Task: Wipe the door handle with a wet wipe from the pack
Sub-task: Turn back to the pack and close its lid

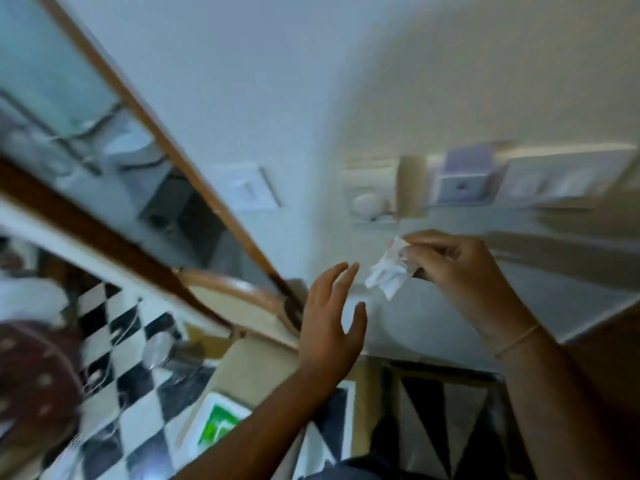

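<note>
My right hand [446, 268] pinches a crumpled white wet wipe [389, 273] by its top edge, held up in front of the pale wall. My left hand [332, 323] is raised just left of the wipe, fingers spread, holding nothing and not touching it. The white wipe pack with a green label [218, 427] lies below on a beige surface, partly hidden by my left forearm. No door handle is clearly recognisable in this blurred view.
A wood-framed mirror [166, 143] leans across the left. A wall switch plate [247, 188] sits beside it. On the right wall is a shelf [485, 174] with a round knob and a small box. Black-and-white checked cloth [114, 358] lies bottom left.
</note>
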